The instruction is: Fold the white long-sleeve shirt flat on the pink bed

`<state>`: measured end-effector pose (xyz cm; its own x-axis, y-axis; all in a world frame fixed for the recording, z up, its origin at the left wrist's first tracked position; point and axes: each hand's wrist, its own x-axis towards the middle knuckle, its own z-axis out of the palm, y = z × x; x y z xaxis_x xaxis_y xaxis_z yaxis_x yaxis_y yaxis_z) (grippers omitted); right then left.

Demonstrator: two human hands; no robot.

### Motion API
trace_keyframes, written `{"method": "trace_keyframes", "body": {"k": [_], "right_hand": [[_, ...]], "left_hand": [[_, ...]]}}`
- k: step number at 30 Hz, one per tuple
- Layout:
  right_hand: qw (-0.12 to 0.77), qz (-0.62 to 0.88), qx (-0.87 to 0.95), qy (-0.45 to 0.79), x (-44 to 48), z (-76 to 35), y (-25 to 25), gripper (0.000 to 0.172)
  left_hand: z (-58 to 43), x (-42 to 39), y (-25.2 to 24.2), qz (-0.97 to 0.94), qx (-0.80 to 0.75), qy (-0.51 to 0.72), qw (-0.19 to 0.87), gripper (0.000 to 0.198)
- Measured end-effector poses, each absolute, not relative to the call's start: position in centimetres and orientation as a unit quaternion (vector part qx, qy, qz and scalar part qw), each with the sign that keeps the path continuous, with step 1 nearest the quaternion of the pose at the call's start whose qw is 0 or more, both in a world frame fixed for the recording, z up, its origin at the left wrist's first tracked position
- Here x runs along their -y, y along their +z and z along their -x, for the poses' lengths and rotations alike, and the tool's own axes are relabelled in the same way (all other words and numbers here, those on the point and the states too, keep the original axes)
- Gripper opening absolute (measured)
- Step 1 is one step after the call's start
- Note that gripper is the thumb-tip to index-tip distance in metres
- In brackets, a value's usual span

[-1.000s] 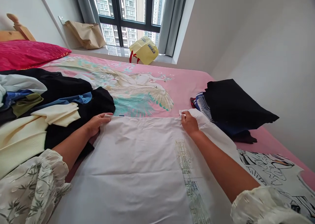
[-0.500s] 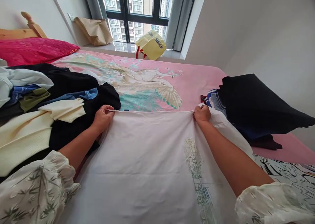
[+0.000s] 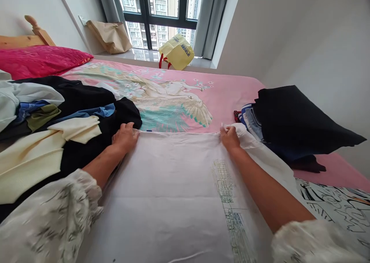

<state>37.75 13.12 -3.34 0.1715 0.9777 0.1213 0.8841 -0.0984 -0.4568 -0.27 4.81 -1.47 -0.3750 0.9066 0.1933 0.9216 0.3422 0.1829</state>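
A white garment (image 3: 173,166) with a fine line print down its right side lies spread over the near part of the bed. Its far edge runs fairly straight between my two hands. At the far left corner, my left hand (image 3: 125,137) is closed on the edge with its back turned up, its fingertips partly hidden. My right hand (image 3: 230,137) pinches the same edge farther right. Beyond it, a loose part of the white cloth spreads out to the right, next to a pile of folded dark clothes.
To the left lies a heap of clothes, with a cream knit (image 3: 34,159) and a black garment (image 3: 86,95). A black folded garment (image 3: 303,120) tops the pile on the right. Behind are the pink bedsheet (image 3: 234,89), a red pillow (image 3: 43,61), a yellow bag (image 3: 177,51) and a paper bag (image 3: 110,36).
My right hand has shifted a little left and my left hand slightly right, so they are closer together. The left hand has turned flatter over the edge.
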Motion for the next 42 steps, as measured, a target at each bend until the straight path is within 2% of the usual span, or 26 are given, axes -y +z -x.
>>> {"method": "trace_keyframes", "body": {"k": [2,3,5,6,10,12,17,18,21,22,25,28,32,35,36,40,42], "right_hand": [[0.237,0.628,0.734,0.103,-8.2,-36.8,-3.2,0.055],[0.224,0.543,0.803,0.101,-5.5,-36.7,-3.5,0.057],[0.13,0.403,0.898,0.122,-0.9,-37.6,-4.7,0.055],[0.079,0.379,0.913,0.125,0.5,-38.8,-5.4,0.055],[0.058,0.593,0.803,0.023,-0.7,-45.4,-7.7,0.058],[0.049,0.627,0.778,0.008,-2.8,-47.3,-7.6,0.058],[0.006,0.713,0.698,0.065,-0.3,-42.6,-5.1,0.061],[0.005,0.692,0.717,0.081,1.4,-41.1,-4.9,0.063],[0.041,0.493,0.862,0.108,6.2,-39.9,-5.3,0.06],[0.049,0.489,0.864,0.107,7.2,-41.2,-5.5,0.061],[0.053,0.695,0.713,0.077,7.9,-48.9,-5.2,0.062],[0.048,0.755,0.65,0.07,7.3,-54.4,-3.3,0.059],[0.047,0.731,0.678,0.061,9.5,-48.1,-2.3,0.061],[0.041,0.555,0.825,0.1,13.7,-42.1,-4.0,0.063],[0.049,0.539,0.835,0.1,15.0,-41.8,-4.8,0.064],[0.09,0.7,0.708,0.038,18.0,-49.6,-7.0,0.062],[0.116,0.718,0.686,0.011,18.3,-54.4,-7.1,0.06]], "left_hand": [[-2.3,-2.2,-1.5,0.638,0.752,-0.153,0.058,0.053],[-3.4,-0.8,-2.0,0.703,0.695,-0.146,0.035,0.053],[-4.6,1.5,-3.4,0.804,0.587,-0.074,-0.057,0.056],[-4.4,2.2,-4.2,0.815,0.571,-0.041,-0.088,0.059],[-0.5,1.1,-6.1,0.718,0.692,0.004,-0.076,0.068],[0.9,-0.5,-5.5,0.685,0.725,0.014,-0.07,0.07],[-6.6,-0.2,-1.6,0.629,0.771,0.06,-0.072,0.064],[-9.2,1.2,-1.1,0.651,0.754,0.049,-0.068,0.062],[-13.9,7.5,-1.5,0.793,0.605,-0.02,-0.066,0.059],[-13.6,9.7,-2.2,0.813,0.577,-0.017,-0.077,0.059],[-7.4,14.3,-4.4,0.712,0.699,-0.001,-0.063,0.068],[-1.1,15.4,-4.3,0.62,0.784,-0.001,-0.041,0.072],[-5.9,16.6,-1.8,0.623,0.782,-0.003,-0.026,0.062],[-12.8,19.2,-1.9,0.775,0.63,-0.049,-0.02,0.054],[-13.6,20.2,-2.3,0.79,0.611,-0.042,-0.032,0.055],[-7.9,23.1,-4.1,0.669,0.743,-0.017,-0.024,0.062],[-3.7,23.6,-4.2,0.616,0.788,-0.02,-0.012,0.061]]}}
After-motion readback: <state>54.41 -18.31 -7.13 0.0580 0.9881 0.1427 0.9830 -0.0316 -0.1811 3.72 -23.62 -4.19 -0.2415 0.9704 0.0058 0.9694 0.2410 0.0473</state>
